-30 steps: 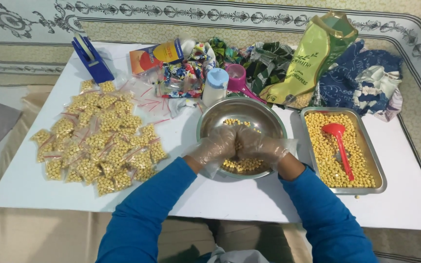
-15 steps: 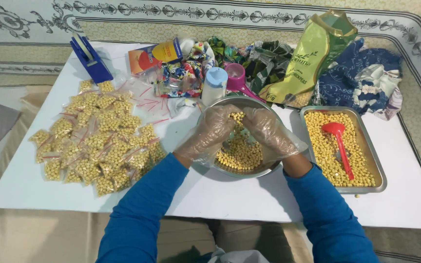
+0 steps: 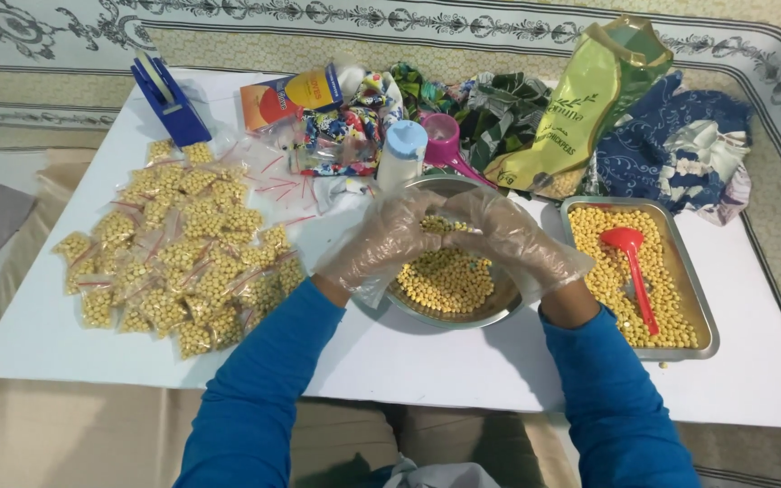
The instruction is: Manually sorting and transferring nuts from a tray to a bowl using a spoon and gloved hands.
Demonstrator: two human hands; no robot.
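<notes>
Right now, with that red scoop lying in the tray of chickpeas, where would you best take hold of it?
Grip the red scoop by the free end of its handle, coming from above on the near side. Its bowl lies at the far end, while the long slim handle runs toward the person atop the chickpeas in the metal tray, clear of both hands.

A tall green-and-gold pouch (image 3: 580,108) leans at the table's (image 3: 463,361) far edge, right of centre. An orange-and-yellow carton (image 3: 286,90) lies at the far edge, left of centre. Small clear packets of yellow peas (image 3: 178,253) cover the left side.
</notes>
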